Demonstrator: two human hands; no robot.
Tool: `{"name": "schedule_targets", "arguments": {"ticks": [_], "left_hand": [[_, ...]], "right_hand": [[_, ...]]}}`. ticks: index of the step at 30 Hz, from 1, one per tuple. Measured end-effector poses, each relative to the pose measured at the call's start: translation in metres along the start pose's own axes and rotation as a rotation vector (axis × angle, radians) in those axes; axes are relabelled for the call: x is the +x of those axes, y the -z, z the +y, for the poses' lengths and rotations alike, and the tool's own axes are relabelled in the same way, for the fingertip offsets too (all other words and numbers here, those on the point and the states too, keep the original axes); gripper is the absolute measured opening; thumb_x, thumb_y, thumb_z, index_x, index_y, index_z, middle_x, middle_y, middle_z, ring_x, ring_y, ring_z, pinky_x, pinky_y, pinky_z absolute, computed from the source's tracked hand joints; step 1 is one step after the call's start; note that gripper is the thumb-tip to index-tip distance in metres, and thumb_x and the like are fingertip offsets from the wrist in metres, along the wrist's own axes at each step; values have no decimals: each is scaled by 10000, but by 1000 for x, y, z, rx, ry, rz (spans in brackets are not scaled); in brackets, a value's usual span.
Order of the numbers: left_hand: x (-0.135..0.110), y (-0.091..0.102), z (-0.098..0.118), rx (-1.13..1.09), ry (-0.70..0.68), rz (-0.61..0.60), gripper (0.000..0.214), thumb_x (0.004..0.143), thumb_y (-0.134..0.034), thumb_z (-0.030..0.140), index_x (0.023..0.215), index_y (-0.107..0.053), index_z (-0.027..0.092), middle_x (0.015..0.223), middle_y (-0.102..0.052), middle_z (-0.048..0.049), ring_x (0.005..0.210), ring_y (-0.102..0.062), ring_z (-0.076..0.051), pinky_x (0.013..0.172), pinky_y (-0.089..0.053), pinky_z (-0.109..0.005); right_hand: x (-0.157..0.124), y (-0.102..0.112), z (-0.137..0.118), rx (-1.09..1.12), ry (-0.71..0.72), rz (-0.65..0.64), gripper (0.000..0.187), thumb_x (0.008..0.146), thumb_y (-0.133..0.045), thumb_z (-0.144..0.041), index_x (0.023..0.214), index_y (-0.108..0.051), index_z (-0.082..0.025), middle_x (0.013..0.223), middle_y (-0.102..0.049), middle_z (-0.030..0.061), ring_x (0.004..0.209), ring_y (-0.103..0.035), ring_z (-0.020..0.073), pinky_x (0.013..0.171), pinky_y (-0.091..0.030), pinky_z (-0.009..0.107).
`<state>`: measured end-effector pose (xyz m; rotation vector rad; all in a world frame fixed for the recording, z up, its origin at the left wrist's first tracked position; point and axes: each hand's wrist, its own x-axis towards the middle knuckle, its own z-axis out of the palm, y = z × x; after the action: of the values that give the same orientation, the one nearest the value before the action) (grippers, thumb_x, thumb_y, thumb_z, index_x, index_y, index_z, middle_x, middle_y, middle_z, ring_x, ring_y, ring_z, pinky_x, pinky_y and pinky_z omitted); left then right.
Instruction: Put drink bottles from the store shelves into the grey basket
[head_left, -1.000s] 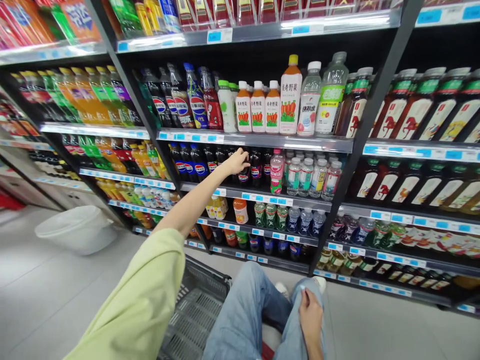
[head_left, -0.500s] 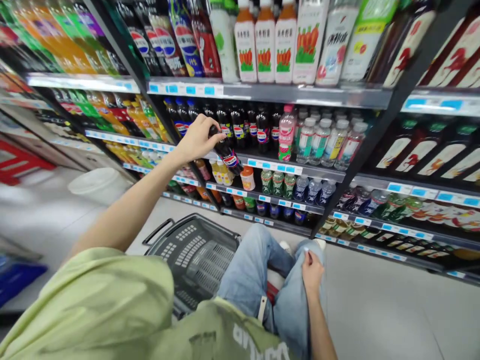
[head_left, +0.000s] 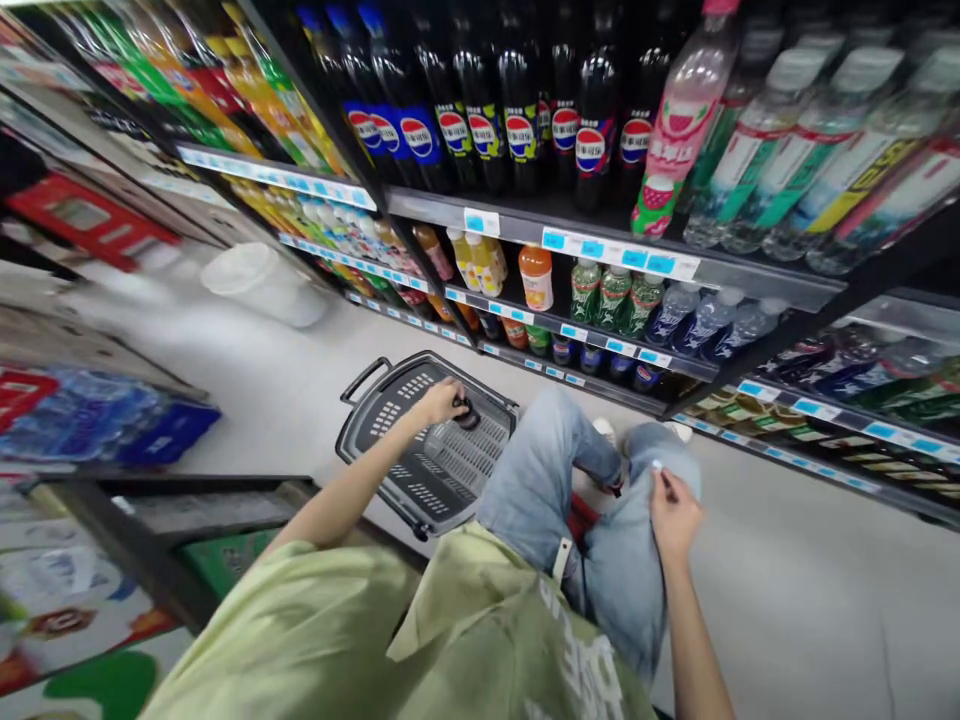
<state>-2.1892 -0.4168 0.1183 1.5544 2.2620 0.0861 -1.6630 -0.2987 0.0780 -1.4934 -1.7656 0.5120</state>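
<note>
My left hand [head_left: 441, 402] grips a dark cola bottle [head_left: 469, 414] at its top end, over the grey plastic shopping basket [head_left: 480, 458]. The bottle points down into the basket and looks foreshortened. Whether it touches the basket floor I cannot tell. Slotted walls and a raised handle show on the basket, which is on the floor beside my bent legs. My right hand [head_left: 676, 515] lies on my jeans at the knee, its fingers closed together. A small whitish spot shows at their tips, too small to name.
Ahead, a shelf holds cola bottles [head_left: 521, 130], a pink bottle [head_left: 686, 120] and clear drink bottles [head_left: 780, 140]. An orange-capped bottle [head_left: 536, 278] stands on the shelf below. A white tub [head_left: 262, 283] and blue-wrapped packs [head_left: 112, 415] are at left.
My left hand has carried the cola bottle from in front of the shelf down to the basket. The view has tilted lower. My right hand stays at the knee.
</note>
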Motion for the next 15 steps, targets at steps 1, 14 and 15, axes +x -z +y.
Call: {"name": "schedule_targets", "arguments": {"ticks": [1, 14, 15], "left_hand": [[-3, -21, -5, -16, 42, -39, 220, 755, -749, 324, 890, -622, 207, 985, -664, -87, 998, -660, -268, 958, -552, -364], [5, -205, 8, -215, 486, -213, 330, 721, -767, 232, 1041, -705, 180, 1172, -708, -104, 1073, -692, -247, 889, -547, -274], [10, -213, 13, -228, 498, -219, 340, 734, -764, 232, 1065, -706, 179, 1185, -704, -105, 1083, -689, -245, 895, -544, -271]], "right_hand": [[0, 2, 0, 3, -17, -1, 831, 951, -502, -835, 1003, -842, -78, 775, -772, 137, 608, -654, 199, 680, -519, 319], [-1, 23, 2, -23, -220, -8, 781, 860, -677, -809, 1111, -805, -81, 599, -674, 46, 508, -635, 201, 561, -547, 319], [-1, 24, 1, -36, -220, -4, 779, 858, -679, -810, 1108, -806, -83, 604, -681, 49, 509, -638, 201, 561, -550, 318]]}}
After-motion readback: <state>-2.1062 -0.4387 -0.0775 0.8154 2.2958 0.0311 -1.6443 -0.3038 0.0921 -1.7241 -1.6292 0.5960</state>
